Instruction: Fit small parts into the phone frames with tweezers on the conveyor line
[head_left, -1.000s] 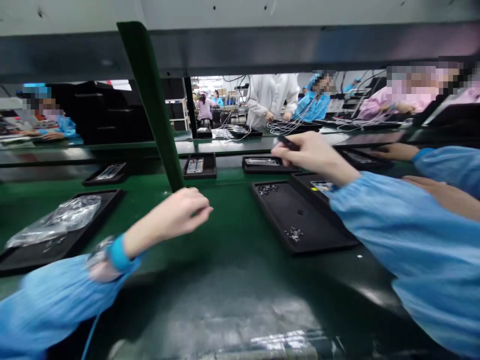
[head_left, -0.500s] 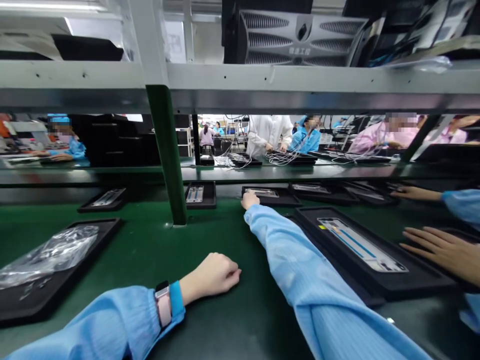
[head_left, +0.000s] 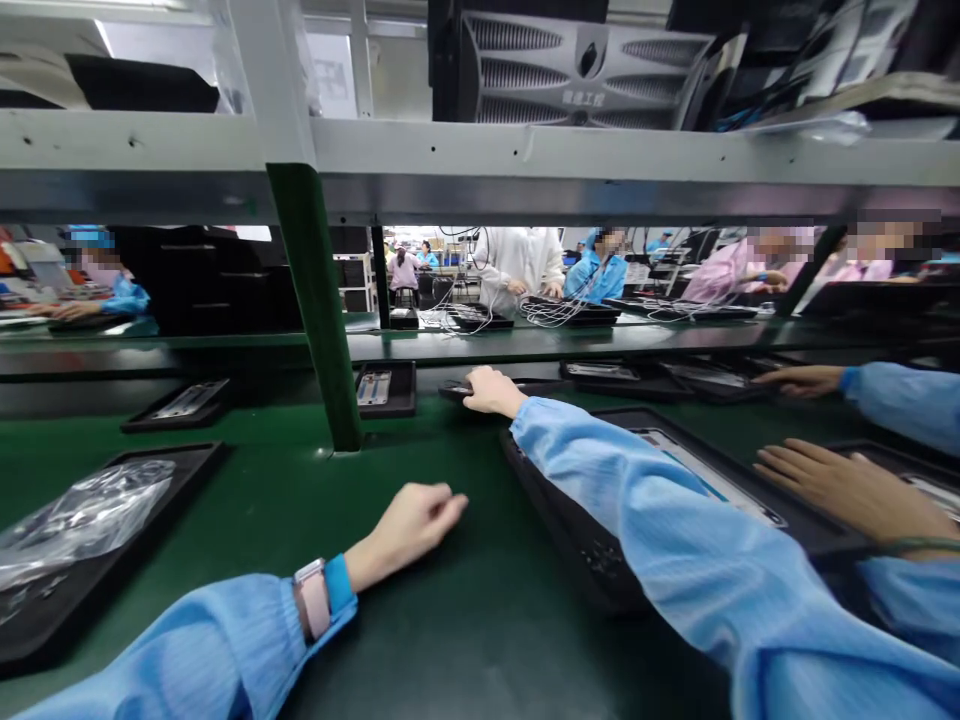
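Observation:
My right hand reaches far forward and grips the near edge of a shallow black tray at the back of the green surface. That tray looks tipped up, and my hand and sleeve hide part of it. Closer in, my left hand hovers over or rests on the green tabletop with its fingers curled and nothing visible in them. Right of it, partly under my right sleeve, lies a black tray with small dark bits in it. Another tray overlaps it, holding a pale metal device panel.
A black tray with a clear plastic bag lies at the left. A green post rises from the table. Smaller trays line the back. A co-worker's hands are at the right. A shelf beam crosses overhead.
My right hand has shifted, and the back tray it holds has tipped up and slid left. My left hand has turned slightly, its thumb extended more. The co-worker's hands have shifted left in view.

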